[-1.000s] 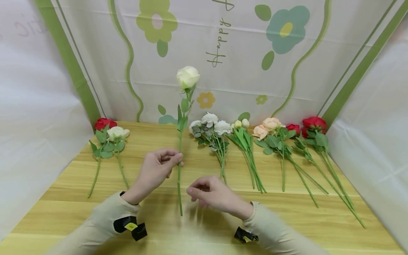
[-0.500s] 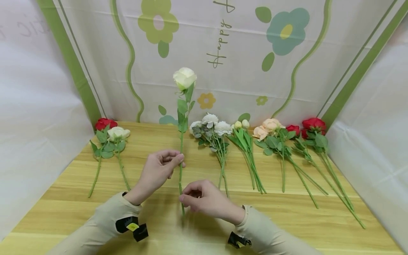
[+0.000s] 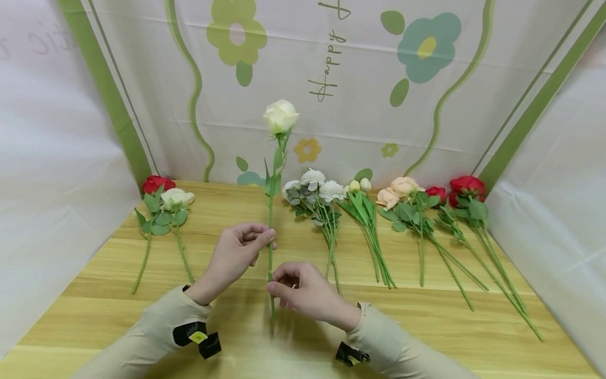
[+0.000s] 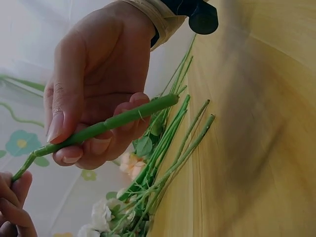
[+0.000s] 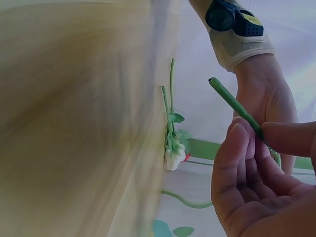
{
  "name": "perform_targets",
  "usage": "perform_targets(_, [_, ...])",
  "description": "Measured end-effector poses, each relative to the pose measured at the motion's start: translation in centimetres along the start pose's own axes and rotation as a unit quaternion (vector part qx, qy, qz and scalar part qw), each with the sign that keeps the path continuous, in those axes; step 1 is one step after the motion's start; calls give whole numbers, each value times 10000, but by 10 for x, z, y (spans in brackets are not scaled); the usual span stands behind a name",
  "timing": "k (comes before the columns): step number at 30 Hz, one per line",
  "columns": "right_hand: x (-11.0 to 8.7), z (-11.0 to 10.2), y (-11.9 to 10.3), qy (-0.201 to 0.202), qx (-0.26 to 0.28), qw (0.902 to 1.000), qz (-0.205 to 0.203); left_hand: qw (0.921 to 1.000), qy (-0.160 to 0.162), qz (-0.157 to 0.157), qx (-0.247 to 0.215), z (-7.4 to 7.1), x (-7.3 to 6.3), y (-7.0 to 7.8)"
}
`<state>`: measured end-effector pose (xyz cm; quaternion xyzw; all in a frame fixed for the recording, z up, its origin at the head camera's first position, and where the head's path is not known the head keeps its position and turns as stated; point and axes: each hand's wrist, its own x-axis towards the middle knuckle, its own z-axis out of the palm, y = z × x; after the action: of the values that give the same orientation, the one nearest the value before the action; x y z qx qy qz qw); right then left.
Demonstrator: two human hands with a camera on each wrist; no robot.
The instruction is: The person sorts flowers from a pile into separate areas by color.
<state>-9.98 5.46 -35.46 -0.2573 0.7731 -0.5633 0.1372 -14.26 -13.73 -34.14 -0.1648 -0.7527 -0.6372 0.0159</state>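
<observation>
A single long-stemmed white rose (image 3: 281,117) stands nearly upright above the table in the head view, its bloom in front of the backdrop. My left hand (image 3: 235,256) pinches the green stem around its middle, between thumb and fingers. Lower down, my right hand (image 3: 312,292) pinches the same stem with thumb and fingertips. In the left wrist view the stem (image 4: 126,116) bends just beyond the right thumb, and its cut end points out past the fingers. The right wrist view shows that stem end (image 5: 222,91) free, with the left hand (image 5: 261,94) behind.
On the wooden table (image 3: 142,331), a red rose (image 3: 158,183) and a white rose (image 3: 177,198) lie at left. Further right lie white flowers (image 3: 312,179), pale tulips (image 3: 365,184), peach roses (image 3: 404,186) and red roses (image 3: 467,185). A printed cloth (image 3: 360,121) hangs behind.
My right hand has moved left and taken hold of the lower stem. The bloom has swung slightly left, then back right; my left hand keeps its hold.
</observation>
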Motion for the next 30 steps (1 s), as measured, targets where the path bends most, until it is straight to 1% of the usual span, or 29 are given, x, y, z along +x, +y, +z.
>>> perform_targets(3, [1, -1, -2, -24, -233, 9997, -70, 10000, -76, 1, 43, -2, 0, 0])
perform_targets(5, [2, -2, -3, -21, -463, 9988, -139, 9997, -107, -41, 204, -5, 1, 0])
perform_targets(8, [5, -5, -1, 22, -835, 9963, -186, 9976, -146, -131, 664, -10, 4, -1])
perform_targets(10, [7, -7, 2, 50, -955, 9953, -137, 9942, -162, -244, 1037, -13, 6, -3])
perform_targets(12, [10, -9, 6, 68, -1025, 9947, -67, 9892, -174, -309, 1425, -15, 7, -4])
perform_targets(14, [13, -11, 10, 77, -1005, 9949, 48, 9843, -150, -325, 1731, -18, 8, -5])
perform_targets(17, [20, -14, 13, 52, -971, 9951, 168, 9778, 16, -313, 2074, -21, 8, -6])
perform_targets(21, [29, -15, 14, -18, -786, 9956, 501, 9738, 125, -275, 2256, -23, 8, -5])
perform_targets(26, [38, -14, 13, 39, -391, 9927, 1139, 9704, 42, -222, 2406, -23, 9, -6])
perform_targets(30, [43, -12, 16, 142, -263, 9893, 1426, 9672, -61, -243, 2528, -23, 10, -6])
